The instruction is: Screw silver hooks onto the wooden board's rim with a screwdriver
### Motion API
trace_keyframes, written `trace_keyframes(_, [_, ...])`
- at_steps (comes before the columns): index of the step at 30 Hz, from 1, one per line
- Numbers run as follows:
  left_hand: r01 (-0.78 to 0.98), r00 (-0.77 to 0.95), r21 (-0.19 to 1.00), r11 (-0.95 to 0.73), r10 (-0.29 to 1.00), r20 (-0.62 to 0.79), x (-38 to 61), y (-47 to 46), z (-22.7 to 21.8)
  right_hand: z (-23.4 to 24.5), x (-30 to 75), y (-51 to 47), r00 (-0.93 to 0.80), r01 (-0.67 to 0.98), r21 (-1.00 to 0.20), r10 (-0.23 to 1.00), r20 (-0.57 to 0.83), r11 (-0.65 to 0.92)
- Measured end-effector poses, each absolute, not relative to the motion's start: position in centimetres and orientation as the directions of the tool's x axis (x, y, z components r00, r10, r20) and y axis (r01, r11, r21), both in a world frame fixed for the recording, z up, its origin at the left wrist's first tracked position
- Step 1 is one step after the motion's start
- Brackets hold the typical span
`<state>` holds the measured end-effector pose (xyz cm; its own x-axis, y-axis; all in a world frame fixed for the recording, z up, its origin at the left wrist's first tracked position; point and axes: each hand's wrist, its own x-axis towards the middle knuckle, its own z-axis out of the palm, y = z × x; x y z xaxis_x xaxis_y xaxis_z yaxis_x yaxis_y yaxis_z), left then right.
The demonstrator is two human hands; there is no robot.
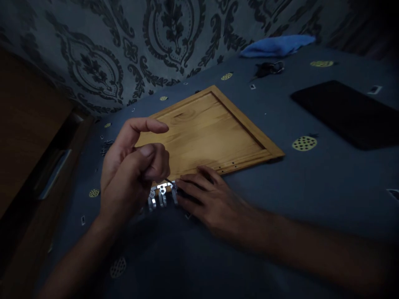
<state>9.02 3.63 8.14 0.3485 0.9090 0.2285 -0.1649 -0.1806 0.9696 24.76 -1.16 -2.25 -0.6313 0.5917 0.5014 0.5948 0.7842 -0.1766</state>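
A framed wooden panel [193, 137] lies on the dark patterned cloth. On its near edge sits a shiny metal hook rail [162, 189] with several hooks hanging over the side. My left hand [134, 164] is above the panel's near left part, index finger raised and the other fingers curled tight. From this fist a thin-shafted tool [169, 181] points down to the rail; its handle is hidden, so I cannot tell its exact kind. My right hand [215, 197] comes in from the right, its fingertips holding the rail's right end against the panel edge.
Small holes dot the panel's near edge, right of my right hand. A black flat rectangular object [349, 114] lies at the right. Behind are a dark bunch of keys [269, 69] and a blue cloth [277, 45] by the patterned backdrop. Wooden furniture [28, 124] stands at left.
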Motion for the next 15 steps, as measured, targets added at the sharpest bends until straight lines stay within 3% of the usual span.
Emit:
trace_keyframes(8, [-0.187,0.457,0.970,-0.157,0.860,0.227,8.71,3.96,8.14,-2.79,24.60,-1.01,-0.614,0.606,-0.149,0.579,0.536,0.781])
trace_keyframes(15, [-0.116,0.286,0.961,-0.251,0.918,0.274,8.83,3.58,8.03,-2.98,24.56,-1.02,-0.606,0.602,-0.158,0.576,0.549,0.783])
